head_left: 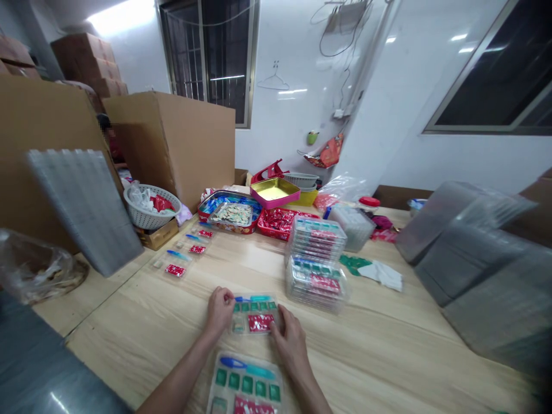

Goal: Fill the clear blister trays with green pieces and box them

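- Clear plastic tray (246,322), flat on the pale wood-grain table (172,322), right between both hands: blue stick (259,298) along the top, row of green squares (254,307) below, red packet (261,323) at lower right.
- On to lettering: white marks across that packet, too blurred to read.
- Left hand (219,310), fingertips drawn narrow at the far left corner, by the stick's dark end; pinching stick or rim, cannot tell.
- Right hand (290,330), thumb and fingers parted, up against the right edge; gripping or merely touching, cannot tell.
- Closer in, a second tray (228,402), loaded alike, lying between the forearms, cut off by the bottom of the view.
- Just past the right hand, two stacks of loaded trays (317,293), one behind the other, crowding that side.
- Off to the left, three more trays (176,261) in a slanting line, well apart from the hands.
- Further back, a red box (273,233) full of red packets, pink tin with a gold inside (276,203) behind; beside them, a patterned tin (239,229) with blue packets and a metal dish of pale pieces, print too small to make out.
- Right of the stacks, crumpled green and white cloths (382,274), then bulky clear plastic stacks (495,282) walling off the table's edge.
- Far left, white basket (149,219), leaning plastic stack (81,207), big cardboard box (198,146) hiding part of the wall.
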Tool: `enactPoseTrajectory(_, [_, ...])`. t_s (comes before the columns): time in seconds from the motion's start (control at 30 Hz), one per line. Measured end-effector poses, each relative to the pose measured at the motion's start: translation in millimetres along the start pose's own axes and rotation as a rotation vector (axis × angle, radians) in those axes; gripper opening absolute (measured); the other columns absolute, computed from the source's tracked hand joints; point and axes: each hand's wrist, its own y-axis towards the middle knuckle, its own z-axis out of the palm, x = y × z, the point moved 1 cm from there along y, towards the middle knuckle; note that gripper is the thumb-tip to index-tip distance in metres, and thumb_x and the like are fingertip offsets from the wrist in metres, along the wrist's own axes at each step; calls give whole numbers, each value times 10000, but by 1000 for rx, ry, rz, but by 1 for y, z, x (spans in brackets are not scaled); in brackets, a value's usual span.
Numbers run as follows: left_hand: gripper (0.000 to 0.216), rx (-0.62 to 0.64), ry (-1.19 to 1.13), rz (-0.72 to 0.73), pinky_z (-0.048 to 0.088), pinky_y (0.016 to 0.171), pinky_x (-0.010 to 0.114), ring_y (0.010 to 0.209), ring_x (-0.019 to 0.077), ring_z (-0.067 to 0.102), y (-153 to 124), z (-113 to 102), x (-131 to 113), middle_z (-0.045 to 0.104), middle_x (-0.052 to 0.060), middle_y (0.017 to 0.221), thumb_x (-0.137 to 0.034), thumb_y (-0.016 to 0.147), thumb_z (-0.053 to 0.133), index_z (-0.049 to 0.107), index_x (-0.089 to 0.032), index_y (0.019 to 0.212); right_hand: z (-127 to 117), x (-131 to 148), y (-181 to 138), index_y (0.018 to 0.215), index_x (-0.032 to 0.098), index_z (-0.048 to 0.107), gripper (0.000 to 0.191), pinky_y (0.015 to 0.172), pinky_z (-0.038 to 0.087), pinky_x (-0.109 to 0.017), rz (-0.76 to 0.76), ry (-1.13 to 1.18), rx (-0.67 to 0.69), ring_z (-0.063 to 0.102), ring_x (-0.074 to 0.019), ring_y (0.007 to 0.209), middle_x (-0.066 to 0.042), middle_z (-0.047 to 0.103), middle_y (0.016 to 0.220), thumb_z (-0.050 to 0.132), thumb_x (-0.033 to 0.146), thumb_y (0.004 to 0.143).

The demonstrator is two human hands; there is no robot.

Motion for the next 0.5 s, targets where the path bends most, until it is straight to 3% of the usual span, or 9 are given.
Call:
enactPoseTrajectory(0.2, [20,6,-117,-54,415,662,270,664,160,531,4,-9,1,562,-2,648,-144,612,562,573,-161,614,-3,-4,1,1132,153,598,455,943,438,-459,-12,63,-52,560,-300,1079,-149,635,1156,489,376,751])
enactPoseTrajectory(0.33, [94,-10,-195,-76,424,684,295,705,186,544,-4,-24,-13,577,12,683,-240,612,589,583,-164,668,-21,23,0,1085,162,641,429,986,379,-527,-82,182,-201,512,-328,1142,-169,593,1206,549,440,772])
enactPoseTrajectory(0.4, [139,-1,-231,-65,421,711,305,751,197,551,-12,-28,-27,592,23,732,-276,614,601,597,-168,703,-28,48,0,1019,194,673,344,962,413,-491,-81,362,-77,567,-299,1070,-137,647,1119,568,433,794])
enactPoseTrajectory(0.5, [171,47,-291,-53,413,718,303,792,204,566,-29,-27,-50,617,40,792,-288,614,610,613,-169,736,-27,83,-1,986,206,680,328,792,513,-391,35,734,201,647,-253,877,-93,713,945,636,444,764])
